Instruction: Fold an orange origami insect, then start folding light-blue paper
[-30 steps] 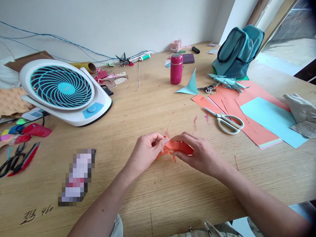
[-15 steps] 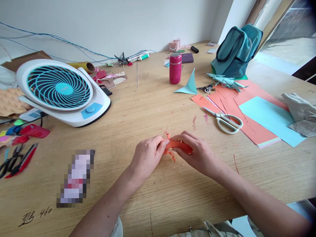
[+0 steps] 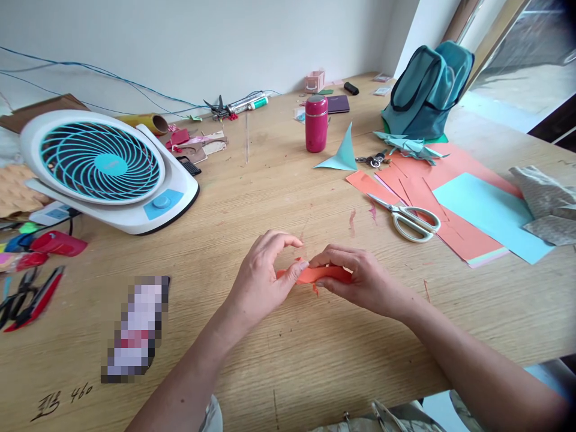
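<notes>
Grained wooden table (image 3: 472, 312) stretching from scissors (image 3: 399, 210) to right hand (image 3: 361, 273), curled orange paper (image 3: 315, 275) pinched in its fingers, left hand (image 3: 260, 279) wide, thumb touching paper.

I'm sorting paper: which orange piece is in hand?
The curved orange strip, held in the right hand and touched by the left hand; the other, larger orange sheets lie flat on the table.

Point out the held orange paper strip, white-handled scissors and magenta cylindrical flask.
Held orange paper strip (image 3: 317, 274), head view: middle.
White-handled scissors (image 3: 396, 209), head view: pivot.
Magenta cylindrical flask (image 3: 316, 127), head view: body.
</notes>
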A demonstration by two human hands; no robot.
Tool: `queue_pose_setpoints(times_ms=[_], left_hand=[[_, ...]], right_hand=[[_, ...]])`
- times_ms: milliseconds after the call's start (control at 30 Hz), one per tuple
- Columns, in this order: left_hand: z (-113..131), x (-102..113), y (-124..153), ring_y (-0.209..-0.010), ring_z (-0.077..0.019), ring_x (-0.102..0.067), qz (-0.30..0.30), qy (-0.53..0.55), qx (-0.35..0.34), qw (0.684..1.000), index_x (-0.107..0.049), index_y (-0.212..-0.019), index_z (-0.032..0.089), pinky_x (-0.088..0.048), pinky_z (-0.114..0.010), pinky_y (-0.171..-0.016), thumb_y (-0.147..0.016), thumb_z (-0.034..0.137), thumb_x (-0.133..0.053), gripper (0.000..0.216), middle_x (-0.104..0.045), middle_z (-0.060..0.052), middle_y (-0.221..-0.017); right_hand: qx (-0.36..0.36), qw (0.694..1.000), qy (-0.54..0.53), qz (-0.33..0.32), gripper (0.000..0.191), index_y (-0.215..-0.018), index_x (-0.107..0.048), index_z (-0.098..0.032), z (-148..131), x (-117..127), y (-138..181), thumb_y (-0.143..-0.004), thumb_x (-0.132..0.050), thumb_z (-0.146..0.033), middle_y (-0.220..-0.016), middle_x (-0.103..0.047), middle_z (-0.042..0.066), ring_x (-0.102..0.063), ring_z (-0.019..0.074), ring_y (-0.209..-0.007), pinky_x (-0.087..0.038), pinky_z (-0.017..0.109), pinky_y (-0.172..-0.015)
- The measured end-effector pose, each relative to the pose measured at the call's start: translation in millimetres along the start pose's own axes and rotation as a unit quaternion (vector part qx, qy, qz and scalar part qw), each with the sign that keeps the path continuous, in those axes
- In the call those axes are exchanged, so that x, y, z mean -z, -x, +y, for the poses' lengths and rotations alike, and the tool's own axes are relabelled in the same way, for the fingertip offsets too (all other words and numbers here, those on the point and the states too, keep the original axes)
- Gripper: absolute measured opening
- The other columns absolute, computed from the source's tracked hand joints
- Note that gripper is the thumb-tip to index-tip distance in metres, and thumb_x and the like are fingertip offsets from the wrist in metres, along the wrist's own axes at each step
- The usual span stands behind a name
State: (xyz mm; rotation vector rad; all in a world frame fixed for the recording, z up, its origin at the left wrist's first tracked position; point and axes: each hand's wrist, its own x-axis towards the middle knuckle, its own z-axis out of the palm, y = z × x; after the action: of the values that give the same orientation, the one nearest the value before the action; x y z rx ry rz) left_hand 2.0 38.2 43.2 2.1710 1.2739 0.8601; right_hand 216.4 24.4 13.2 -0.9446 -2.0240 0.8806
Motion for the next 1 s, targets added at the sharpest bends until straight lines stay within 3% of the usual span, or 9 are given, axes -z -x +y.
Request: queue_pose_setpoints(times_ms=[67,167,300,400,467,567,700,833,1000], left_hand=[[1.7,2.2,-0.1,-0.103,-0.0204,-0.066,-0.07,0.039,0.01,0.997,-0.068,-0.104,0.022,-0.05,-0.033,-0.091,-0.088,0.023,-0.068,0.015,-0.072,-0.004,-0.108],[5.2,4.9,0.9,-0.093,-0.0176,-0.068,-0.146,0.101,0.069,0.982,-0.07,-0.098,0.023,-0.051,-0.028,-0.084,-0.089,0.025,-0.068,0.009,-0.074,0.0,-0.098],[9.3,8.5,2.1,-0.083,-0.0151,-0.067,-0.093,0.139,0.106,0.98,-0.067,-0.088,0.021,-0.051,-0.027,-0.081,-0.091,0.024,-0.063,0.005,-0.072,0.001,-0.087],[12.9,9.2,2.9,-0.075,-0.0137,-0.064,-0.05,0.162,0.125,0.978,-0.063,-0.084,0.02,-0.051,-0.025,-0.07,-0.089,0.022,-0.061,0.005,-0.068,0.0,-0.08],[16.7,7.4,4.2,-0.074,-0.0135,-0.065,-0.058,0.188,0.137,0.971,-0.062,-0.085,0.02,-0.052,-0.024,-0.068,-0.087,0.02,-0.062,0.002,-0.067,0.0,-0.08],[23.7,2.7,7.6,-0.081,-0.0149,-0.068,-0.08,0.211,0.143,0.964,-0.065,-0.092,0.021,-0.054,-0.026,-0.075,-0.085,0.019,-0.066,0.008,-0.071,-0.001,-0.086],[31.4,-3.5,11.9,-0.079,-0.0149,-0.067,-0.091,0.2,0.133,0.967,-0.068,-0.094,0.021,-0.053,-0.027,-0.077,-0.085,0.018,-0.066,0.01,-0.072,0.0,-0.084],[34.5,-7.1,14.2,-0.076,-0.0138,-0.066,-0.092,0.201,0.114,0.969,-0.066,-0.105,0.023,-0.053,-0.026,-0.074,-0.087,0.015,-0.061,0.021,-0.072,0.0,-0.088],[35.5,-9.3,15.5,-0.072,-0.0126,-0.062,-0.093,0.168,0.088,0.977,-0.065,-0.113,0.025,-0.051,-0.025,-0.07,-0.088,0.013,-0.058,0.029,-0.069,0.001,-0.087]], right_hand=[[0.003,0.999,-0.03,-0.025,0.027,-0.111,-0.07,-0.022,-0.1,3.4,1.0,-0.087,-0.071,-0.01,-0.1,-0.074,0.003,-0.07,0.0147,-0.086,-0.053,0.026,-0.076],[-0.013,0.997,-0.075,-0.024,0.026,-0.114,-0.07,-0.023,-0.1,7.8,2.1,-0.089,-0.071,-0.015,-0.104,-0.076,0.003,-0.072,0.0161,-0.089,-0.056,0.028,-0.079],[-0.054,0.985,-0.145,0.072,0.023,-0.112,-0.07,-0.022,4.4,11.4,1.0,-0.09,-0.073,-0.028,-0.104,-0.075,0.005,-0.072,0.0187,-0.092,-0.06,0.031,-0.08],[-0.069,0.955,-0.248,0.149,0.023,-0.102,-0.07,-0.021,8.6,9.9,-2.0,-0.086,-0.077,-0.035,-0.092,-0.074,0.005,-0.072,0.0158,-0.076,-0.062,0.029,-0.069],[-0.074,0.938,-0.294,0.168,0.022,-0.099,-0.069,-0.022,8.5,6.4,-3.7,-0.084,-0.08,-0.035,-0.083,-0.072,0.002,-0.069,0.0138,-0.069,-0.062,0.027,-0.064],[-0.068,0.926,-0.323,0.18,0.024,-0.104,-0.067,-0.023,3.7,-1.5,-3.5,-0.085,-0.079,-0.031,-0.078,-0.069,0.0,-0.067,0.013,-0.068,-0.061,0.025,-0.062],[-0.042,0.928,-0.308,0.207,0.03,-0.116,-0.061,-0.027,-3.0,-10.4,0.9,-0.089,-0.075,-0.025,-0.078,-0.065,-0.002,-0.063,0.0126,-0.069,-0.057,0.026,-0.063],[-0.003,0.948,-0.195,0.251,0.022,-0.109,-0.063,-0.027,-4.1,-12.7,5.3,-0.09,-0.072,-0.019,-0.087,-0.066,0.0,-0.062,0.0147,-0.075,-0.055,0.03,-0.068],[0.009,0.968,-0.115,0.221,0.02,-0.11,-0.069,-0.026,-5.5,-10.8,6.3,-0.093,-0.068,-0.018,-0.087,-0.067,0.002,-0.061,0.0156,-0.075,-0.052,0.033,-0.071]])
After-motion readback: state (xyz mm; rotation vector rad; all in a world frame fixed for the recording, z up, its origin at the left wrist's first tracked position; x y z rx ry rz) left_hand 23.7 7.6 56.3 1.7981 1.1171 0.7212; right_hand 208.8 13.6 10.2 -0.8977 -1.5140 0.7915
